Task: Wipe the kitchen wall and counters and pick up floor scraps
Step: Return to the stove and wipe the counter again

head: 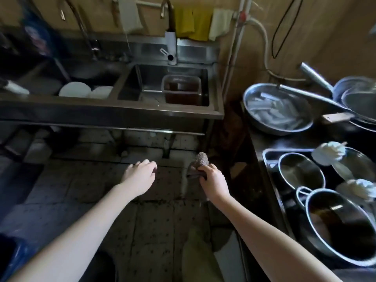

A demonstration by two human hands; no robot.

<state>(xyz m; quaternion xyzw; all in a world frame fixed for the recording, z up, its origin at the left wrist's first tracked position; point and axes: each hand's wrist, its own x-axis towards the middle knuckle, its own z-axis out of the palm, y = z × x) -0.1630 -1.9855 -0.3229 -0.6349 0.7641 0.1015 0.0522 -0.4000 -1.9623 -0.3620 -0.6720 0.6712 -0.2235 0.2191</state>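
Observation:
My right hand (213,180) is shut on a brownish-grey cloth (198,164), which bunches up above my fingers, over the tiled floor (154,220). My left hand (140,176) hovers to its left, palm down, fingers loosely curled and holding nothing. Both hands are in front of the steel double sink unit (114,112). The beige wall (335,37) runs behind the sink and along the right-hand counter (264,143).
The left basin holds white plates (75,89); the right basin holds a plastic tub (181,88) of brown liquid. The dark counter at right carries a metal bowl (278,107), pots (337,226) and a strainer. Yellow cloths (191,23) hang on the wall. A blue bag (10,259) sits lower left.

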